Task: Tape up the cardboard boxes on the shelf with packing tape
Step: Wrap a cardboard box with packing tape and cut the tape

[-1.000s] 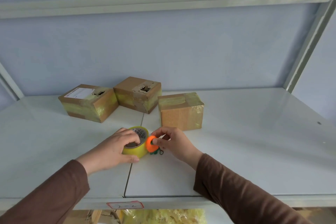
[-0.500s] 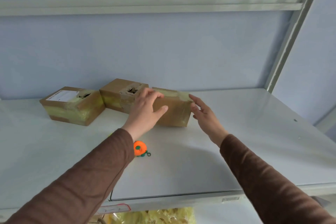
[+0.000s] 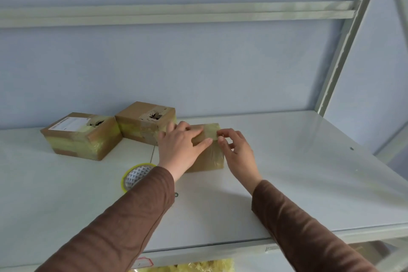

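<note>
Pressing flat-fingered on the taped box [image 3: 209, 157], the left hand [image 3: 178, 148] is steadying it while the right hand [image 3: 237, 152] is pinching its top edge.

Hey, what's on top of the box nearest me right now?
Yellowish packing tape runs across the top of the nearest box. The left hand lies flat over it, and the right hand touches its right edge. The top beneath the left hand is hidden.
</note>
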Available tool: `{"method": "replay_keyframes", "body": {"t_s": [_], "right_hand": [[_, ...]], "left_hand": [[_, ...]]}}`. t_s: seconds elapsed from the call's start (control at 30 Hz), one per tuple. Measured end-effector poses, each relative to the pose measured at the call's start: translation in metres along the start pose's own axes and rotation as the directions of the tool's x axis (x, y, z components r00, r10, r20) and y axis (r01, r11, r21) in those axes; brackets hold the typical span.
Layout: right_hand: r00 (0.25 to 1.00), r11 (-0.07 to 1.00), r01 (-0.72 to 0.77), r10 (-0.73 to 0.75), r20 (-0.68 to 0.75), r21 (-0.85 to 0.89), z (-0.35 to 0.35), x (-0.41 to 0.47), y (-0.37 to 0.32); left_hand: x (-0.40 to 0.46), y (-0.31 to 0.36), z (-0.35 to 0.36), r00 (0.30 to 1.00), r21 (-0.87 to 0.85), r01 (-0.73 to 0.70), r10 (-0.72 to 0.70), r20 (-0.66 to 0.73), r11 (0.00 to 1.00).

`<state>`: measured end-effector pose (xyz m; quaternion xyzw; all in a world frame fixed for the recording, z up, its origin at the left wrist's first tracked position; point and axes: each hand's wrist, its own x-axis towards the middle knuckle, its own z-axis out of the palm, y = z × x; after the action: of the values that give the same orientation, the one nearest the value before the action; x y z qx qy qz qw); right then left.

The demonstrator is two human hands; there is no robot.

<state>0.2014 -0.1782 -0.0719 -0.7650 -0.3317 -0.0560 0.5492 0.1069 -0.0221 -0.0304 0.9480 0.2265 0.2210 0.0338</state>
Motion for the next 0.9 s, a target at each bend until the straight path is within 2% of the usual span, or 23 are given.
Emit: {"method": "replay_keyframes", "body": {"t_s": [0.1,0.23,0.33,0.43,0.57,0.67,0.77,0.83,0.9], "right_hand": [[0.998,0.99,0.065,-0.067,-0.01,-0.121,0.002,0.001,0.0],[0.988,0.976,0.151,-0.145,0.044,-0.16,0.001,-0.001,0.01],[0.978,0.954,0.196,-0.173,0.118,-0.229,0.0,-0.001,0.02],[0.977,0.963,0.19,-0.166,0.136,-0.193,-0.001,0.0,0.021],[0.992,0.994,0.106,-0.103,0.072,-0.03,-0.001,0.002,0.011],[0.994,0.988,0.089,-0.079,0.082,-0.13,0.005,0.002,0.006],[0.991,0.977,0.102,-0.083,0.104,-0.187,0.006,0.0,0.002],[0.99,0.985,0.086,-0.068,0.124,-0.149,0.0,0.0,-0.001],[0.992,0.99,0.082,-0.071,0.101,-0.112,-0.009,-0.003,-0.001]], "left_hand": [[-0.003,-0.001,0.009,0.997,0.051,-0.039,0.043,-0.068,0.998],[-0.006,-0.006,0.018,0.983,0.031,-0.144,0.146,-0.112,0.989],[-0.003,-0.007,0.019,0.983,0.058,-0.163,0.168,-0.079,0.985],[-0.003,-0.009,0.018,0.985,0.124,-0.165,0.169,-0.028,0.979],[-0.001,-0.003,0.014,0.992,-0.003,-0.102,0.101,-0.072,0.995],[-0.002,-0.003,0.017,0.989,0.069,-0.13,0.134,-0.063,0.989],[-0.002,-0.007,0.013,0.984,0.07,-0.177,0.176,0.018,0.982],[-0.003,-0.01,0.007,0.978,-0.013,-0.188,0.189,0.085,0.982],[-0.007,-0.014,-0.003,0.977,-0.229,-0.113,0.149,0.15,0.967]]}}
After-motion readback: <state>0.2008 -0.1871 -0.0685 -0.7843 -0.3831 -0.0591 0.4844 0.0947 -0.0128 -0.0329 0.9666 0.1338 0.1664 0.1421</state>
